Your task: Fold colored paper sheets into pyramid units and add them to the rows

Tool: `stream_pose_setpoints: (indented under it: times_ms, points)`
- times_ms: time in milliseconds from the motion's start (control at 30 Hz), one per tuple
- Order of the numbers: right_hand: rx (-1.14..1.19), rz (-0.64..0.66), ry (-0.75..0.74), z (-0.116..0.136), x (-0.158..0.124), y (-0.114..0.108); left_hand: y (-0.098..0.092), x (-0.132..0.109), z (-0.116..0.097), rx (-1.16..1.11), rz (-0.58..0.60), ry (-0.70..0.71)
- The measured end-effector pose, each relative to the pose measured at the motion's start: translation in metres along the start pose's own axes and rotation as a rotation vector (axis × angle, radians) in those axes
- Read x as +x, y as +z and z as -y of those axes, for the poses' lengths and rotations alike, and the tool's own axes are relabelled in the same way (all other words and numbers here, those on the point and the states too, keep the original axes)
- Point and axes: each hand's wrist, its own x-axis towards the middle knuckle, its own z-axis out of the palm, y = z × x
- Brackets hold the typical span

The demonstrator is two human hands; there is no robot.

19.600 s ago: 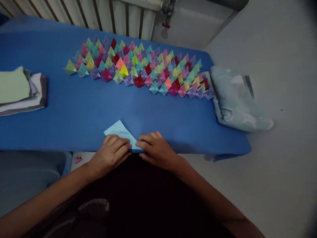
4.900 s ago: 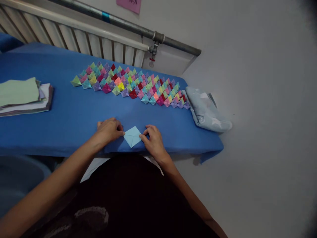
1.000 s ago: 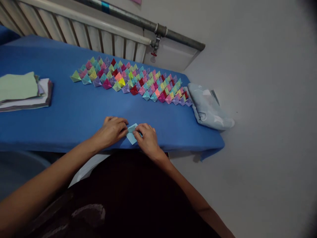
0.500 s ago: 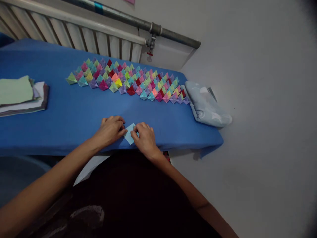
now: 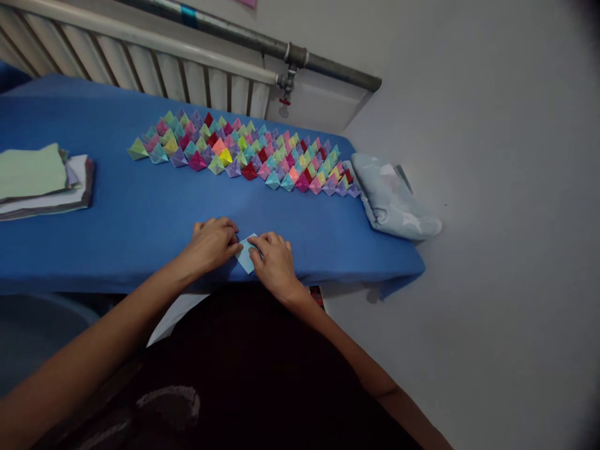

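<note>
A small light blue folded paper (image 5: 245, 257) lies flat on the blue cloth near the table's front edge, one corner pointing toward me. My left hand (image 5: 214, 242) grips its left corner, thumb on the paper and fingers curled. From the other side, my right hand (image 5: 274, 257) has its index finger across the upper part and its thumb lower down on the sheet, covering the right half. Beyond both hands stand rows of folded paper pieces (image 5: 250, 170) in many colours, shaped like small pointed boats.
A stack of paper sheets (image 5: 32, 172), pale green on top, lies at the left. To the right sits a folded grey-blue patterned cloth (image 5: 391, 200). Behind the blue-covered table (image 5: 135, 231) are a radiator (image 5: 169, 69) and a metal pipe (image 5: 244, 37) with a red-handled valve (image 5: 285, 101).
My right index finger and thumb have spread from a pinch, with the index finger now stretched over the upper edge of the paper. My left hand stays in place.
</note>
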Motion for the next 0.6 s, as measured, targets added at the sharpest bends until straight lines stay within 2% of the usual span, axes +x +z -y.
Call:
stream_pose_setpoints:
  times_ms: [300,600]
  points:
    - [-0.039,-0.002,-0.020,-0.0031,-0.0026,0.0039,-0.0011,-0.0064,0.0052,-0.038,-0.030,-0.142]
    - [-0.109,0.006,-0.024,-0.0022,-0.0034,0.0028,0.0049,-0.0097,0.0077,-0.086,-0.059,-0.161]
